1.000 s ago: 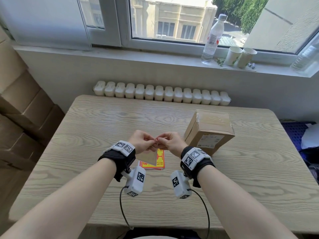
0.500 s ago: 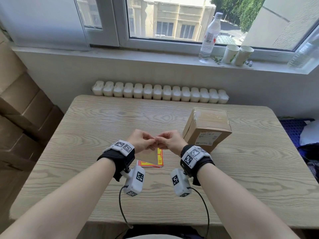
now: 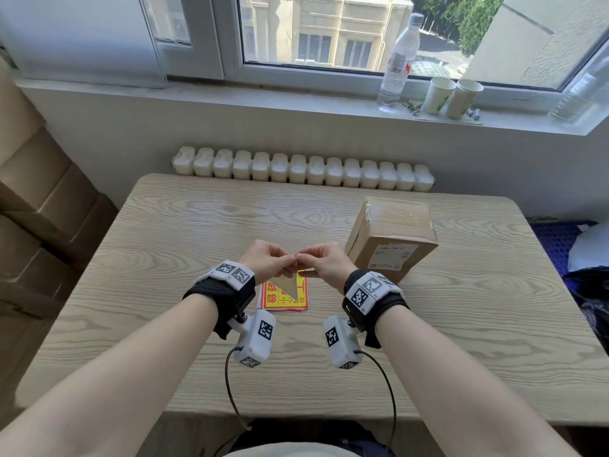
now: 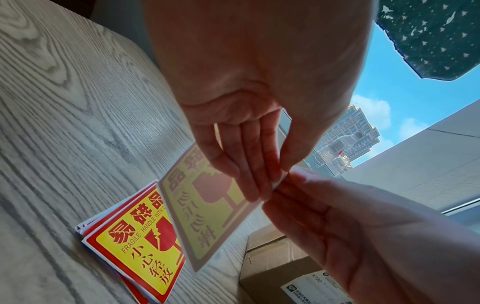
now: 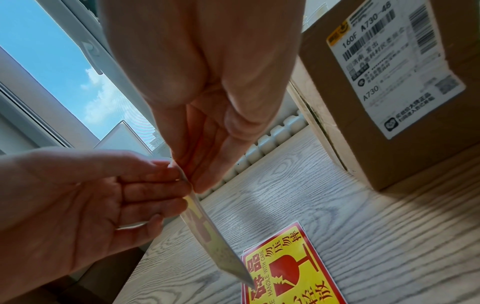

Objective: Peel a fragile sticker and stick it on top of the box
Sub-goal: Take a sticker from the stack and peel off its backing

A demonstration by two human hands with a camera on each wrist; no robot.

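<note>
Both hands meet above the table's middle and pinch the top corner of one fragile sticker (image 3: pixel 287 285), which hangs point-down between them. My left hand (image 3: pixel 290 260) holds that corner between thumb and fingers; the sticker (image 4: pixel 207 216) shows its pale back here. My right hand (image 3: pixel 304 258) pinches the same corner from the other side. From the right wrist the sticker (image 5: pixel 215 242) appears edge-on. Under the hands lies a stack of yellow-and-red fragile stickers (image 3: pixel 285 300). The taped cardboard box (image 3: pixel 392 239) stands just right of the hands, its top bare.
The wooden table (image 3: pixel 164 258) ends at a wall with a white radiator (image 3: pixel 301 169). On the windowsill stand a water bottle (image 3: pixel 398 61) and two paper cups (image 3: pixel 453 95). Stacked cardboard boxes (image 3: pixel 33 209) fill the left side.
Both hands stay together on the sticker's corner, barely moved. The hanging sticker has turned so that it now points down and uncovers more of the stack beneath.
</note>
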